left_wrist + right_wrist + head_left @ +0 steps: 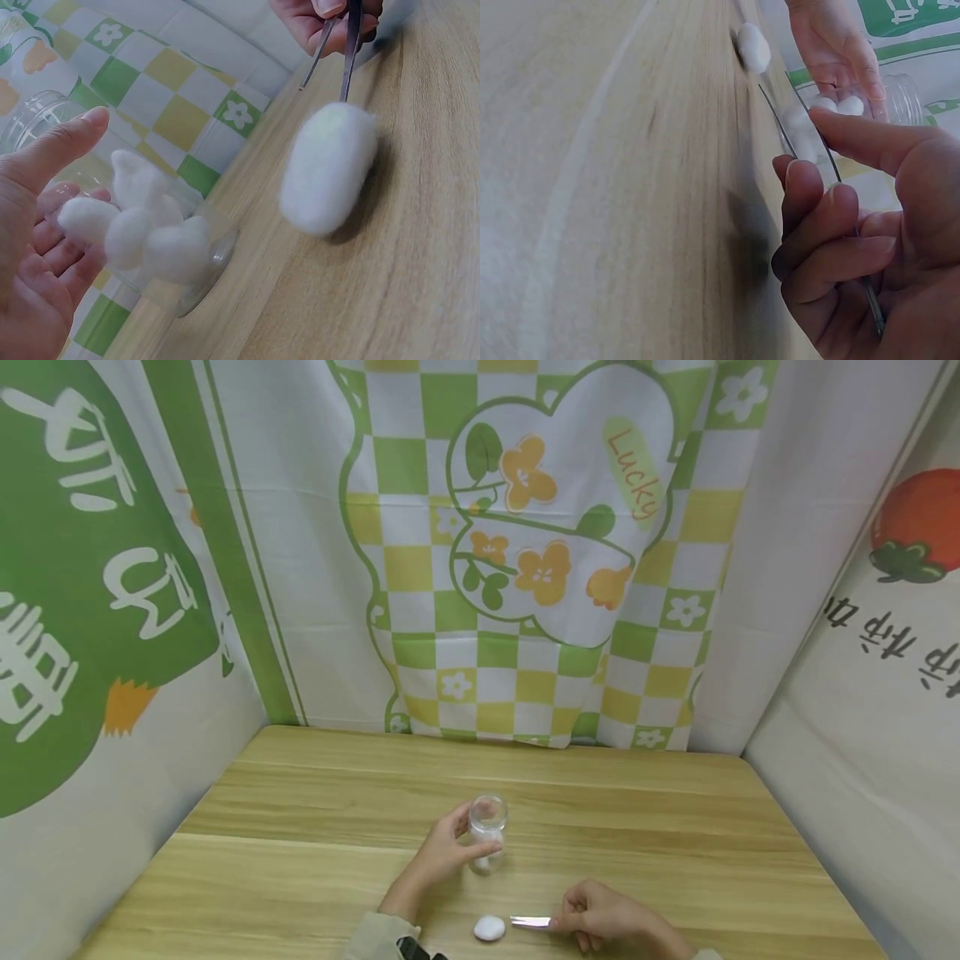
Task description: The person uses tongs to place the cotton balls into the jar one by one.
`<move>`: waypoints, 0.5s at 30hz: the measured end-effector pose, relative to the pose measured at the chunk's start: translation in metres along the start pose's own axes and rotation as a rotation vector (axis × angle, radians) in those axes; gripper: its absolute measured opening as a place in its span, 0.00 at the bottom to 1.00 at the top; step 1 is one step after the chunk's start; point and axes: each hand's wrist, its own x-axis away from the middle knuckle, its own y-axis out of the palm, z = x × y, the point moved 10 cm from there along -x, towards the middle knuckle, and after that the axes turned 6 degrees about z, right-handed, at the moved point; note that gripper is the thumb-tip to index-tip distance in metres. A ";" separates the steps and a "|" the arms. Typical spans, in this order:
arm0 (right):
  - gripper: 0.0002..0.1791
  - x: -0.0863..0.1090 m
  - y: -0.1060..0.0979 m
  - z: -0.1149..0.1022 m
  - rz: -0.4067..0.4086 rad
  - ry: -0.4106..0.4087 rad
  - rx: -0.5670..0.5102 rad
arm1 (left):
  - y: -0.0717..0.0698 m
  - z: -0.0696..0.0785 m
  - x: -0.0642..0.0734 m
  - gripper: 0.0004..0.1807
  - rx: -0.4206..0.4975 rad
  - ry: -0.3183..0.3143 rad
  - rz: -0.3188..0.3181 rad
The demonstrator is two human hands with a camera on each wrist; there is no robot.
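Note:
My left hand (444, 853) holds an open-topped clear glass jar (488, 825), thumb on the near side and fingers behind it. Several white cotton balls (178, 253) fill the jar's lower part. On the table in front of the jar lies a single cotton ball (490, 928), apart from both hands. To its right, my right hand (603, 913) pinches metal tweezers (531, 922) between thumb and fingers. Their prongs are spread and point at the loose ball. One prong's tip is hidden behind that ball in the left wrist view, so contact there cannot be told.
The wooden table (315, 802) spans the space below the hands. A green and yellow checked cloth (540, 693) hangs at its back edge. Printed white curtains (847, 727) stand close along the left and right sides.

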 end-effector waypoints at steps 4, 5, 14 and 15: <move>0.28 0.002 0.001 0.000 -0.006 0.002 -0.015 | 0.000 -0.001 -0.001 0.40 0.002 0.005 0.008; 0.29 0.002 0.002 -0.001 -0.013 -0.003 -0.022 | 0.000 -0.001 -0.001 0.40 0.003 0.007 0.009; 0.31 0.004 0.003 0.000 -0.024 -0.002 -0.056 | -0.001 -0.001 -0.002 0.40 -0.009 0.019 0.016; 0.31 0.004 0.003 0.001 -0.025 0.002 -0.057 | -0.001 -0.001 -0.002 0.40 -0.013 0.019 0.015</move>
